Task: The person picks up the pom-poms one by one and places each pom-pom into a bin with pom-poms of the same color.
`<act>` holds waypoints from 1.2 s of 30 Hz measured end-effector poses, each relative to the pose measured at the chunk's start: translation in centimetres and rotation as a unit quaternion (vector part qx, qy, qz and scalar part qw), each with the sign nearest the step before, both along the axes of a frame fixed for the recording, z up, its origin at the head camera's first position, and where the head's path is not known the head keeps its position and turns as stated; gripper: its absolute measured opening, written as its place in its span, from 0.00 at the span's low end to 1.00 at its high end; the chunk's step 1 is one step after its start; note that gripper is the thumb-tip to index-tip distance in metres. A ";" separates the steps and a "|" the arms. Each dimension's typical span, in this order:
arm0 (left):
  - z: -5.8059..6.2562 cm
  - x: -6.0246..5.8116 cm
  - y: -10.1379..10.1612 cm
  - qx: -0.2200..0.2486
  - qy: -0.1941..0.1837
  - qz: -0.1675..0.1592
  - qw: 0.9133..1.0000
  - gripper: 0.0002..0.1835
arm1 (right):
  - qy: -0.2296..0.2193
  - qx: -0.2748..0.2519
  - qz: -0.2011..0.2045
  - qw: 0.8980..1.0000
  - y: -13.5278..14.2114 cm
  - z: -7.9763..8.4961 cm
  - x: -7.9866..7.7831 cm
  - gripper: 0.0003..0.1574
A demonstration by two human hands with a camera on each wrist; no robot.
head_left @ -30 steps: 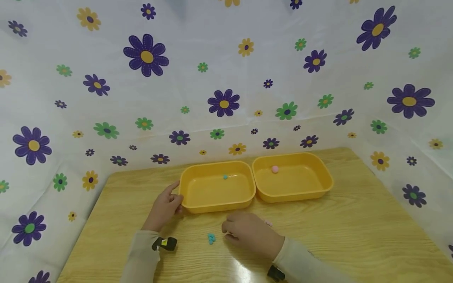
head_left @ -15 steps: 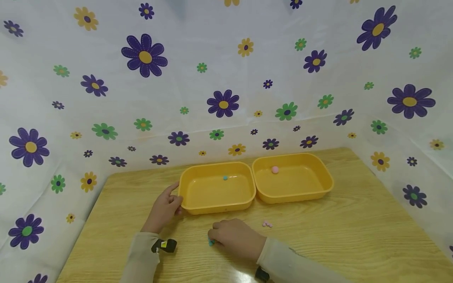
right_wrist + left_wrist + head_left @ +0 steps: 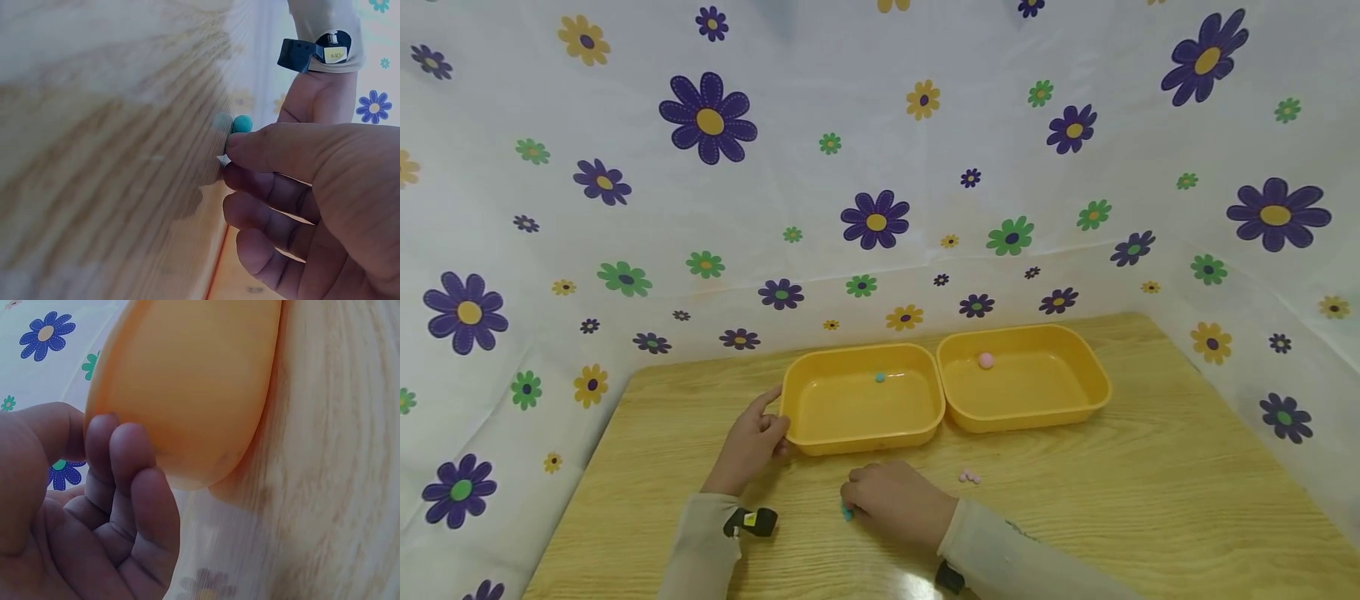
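Note:
My left hand [image 3: 749,442] holds the left end of the left yellow tray [image 3: 861,442]; in the left wrist view its thumb is at the rim and its curled fingertips lie against the outer wall [image 3: 194,381]. My right hand [image 3: 901,500] is low over a small cluster of teal beads [image 3: 847,513], partly covering them. In the right wrist view a teal bead [image 3: 242,124] shows just beyond the thumb tip, which is near the bent index finger at the tabletop. I cannot tell whether a bead is pinched there. One teal bead [image 3: 880,377] lies inside the left tray.
A second yellow tray [image 3: 1037,417] stands close against the first on the right, with a pink ball [image 3: 986,360] inside. Several small pink beads [image 3: 969,477] lie on the wooden table [image 3: 1150,500] right of my right hand. A flower-printed white cloth [image 3: 790,192] surrounds the table.
My right hand has moved left onto the teal beads, uncovering the pink beads, and has stayed nearly still over the last half second. The left hand keeps its hold on the tray.

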State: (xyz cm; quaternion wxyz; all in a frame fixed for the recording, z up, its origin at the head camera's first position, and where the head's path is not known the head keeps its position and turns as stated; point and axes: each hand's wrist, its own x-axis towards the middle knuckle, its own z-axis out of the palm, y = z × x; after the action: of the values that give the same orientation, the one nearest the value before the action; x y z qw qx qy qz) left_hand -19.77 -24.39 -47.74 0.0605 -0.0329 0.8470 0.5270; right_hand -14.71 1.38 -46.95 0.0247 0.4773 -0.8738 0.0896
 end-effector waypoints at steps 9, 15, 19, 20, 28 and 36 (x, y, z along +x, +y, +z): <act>-0.1 0.0 0.0 0.012 0.000 -0.001 1.000 0.32 | -0.019 -0.001 -0.013 1.000 0.0 -0.1 -0.4 0.11; -0.1 0.0 0.0 0.014 0.005 -0.004 1.000 0.32 | -0.022 -0.027 -0.016 0.999 0.8 0.5 -0.7 0.12; -0.2 0.0 0.0 0.012 0.008 -0.003 1.000 0.32 | -0.032 -0.057 -0.017 0.998 1.6 1.4 -1.1 0.12; -0.3 0.0 0.0 0.012 0.008 -0.003 1.000 0.32 | -0.033 -0.065 -0.019 0.997 1.9 1.6 -1.2 0.11; -0.5 0.1 -0.1 0.022 0.006 -0.001 1.000 0.32 | 0.013 -0.137 -0.047 0.989 3.9 2.7 -2.4 0.05; -0.6 0.1 0.0 0.026 0.003 0.003 1.000 0.31 | 0.046 -0.191 -0.080 0.977 5.7 2.5 -3.1 0.09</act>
State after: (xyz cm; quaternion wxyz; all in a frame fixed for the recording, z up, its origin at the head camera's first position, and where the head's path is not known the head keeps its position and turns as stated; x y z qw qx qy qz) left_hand -19.71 -24.44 -48.31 0.0567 -0.0323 0.8332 0.5491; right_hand -17.79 7.05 -44.44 0.1627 0.3961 -0.8737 0.2310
